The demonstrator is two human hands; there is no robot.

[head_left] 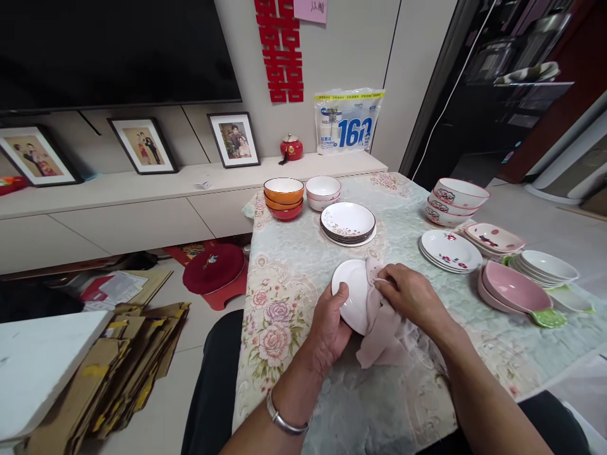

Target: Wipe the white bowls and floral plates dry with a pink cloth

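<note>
A small white plate [351, 296] is tilted up above the near part of the table. My left hand [331, 322] grips its lower left edge, thumb on the face and fingers beneath. At the plate's right side, my right hand [406, 292] pinches a pale pink cloth [385, 335] that wraps over the rim and hangs down below it. The cloth hides the right part of the plate. Just beyond lies a stack of white plates with dark rims [348, 221].
Orange and red bowls [283, 201] and white bowls [323, 193] stand at the table's back. To the right are flowered plates [450, 251], tall bowls [456, 201], pink bowls [516, 287] and small white dishes [549, 266]. Flattened cardboard [118, 366] and a red stool [215, 270] are at left.
</note>
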